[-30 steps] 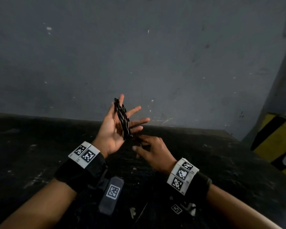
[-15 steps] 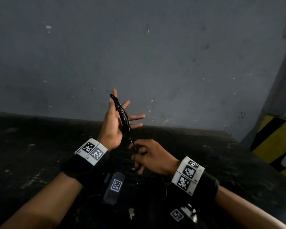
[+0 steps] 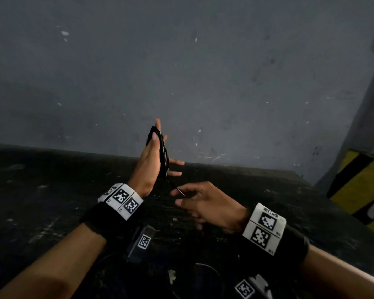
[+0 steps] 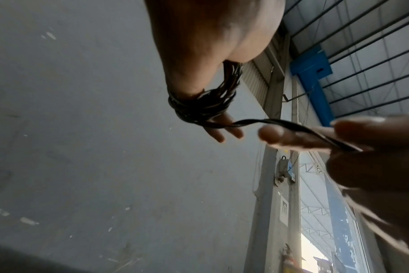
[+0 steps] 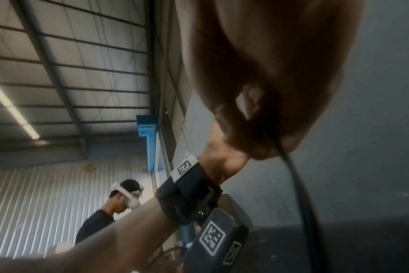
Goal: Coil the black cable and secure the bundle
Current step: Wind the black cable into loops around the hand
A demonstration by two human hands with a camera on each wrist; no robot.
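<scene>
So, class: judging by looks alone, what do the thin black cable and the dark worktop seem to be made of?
Thin black cable: probably plastic-sheathed wire, slightly glossy; its strands catch light and bend freely.
Dark worktop: unclear, perhaps painted wood or metal; matte black with pale scuffs.

A coil of thin black cable (image 3: 162, 153), its jacket smooth with a faint sheen, shows fine pale glints along the wound strands. Behind it stands a matt grey wall (image 3: 203, 72), painted and rough, flecked with pale chips and dark scuffs. The black tabletop (image 3: 41, 190) below is dull, scratched and dusted with whitish marks. Black cloth wristbands (image 3: 108, 221) carry matt white printed marker blocks (image 3: 121, 197). From the right wrist, corrugated metal sheeting (image 5: 35, 194) lines the far wall, and a blue painted steel bracket (image 5: 149, 140) looks smooth.
</scene>
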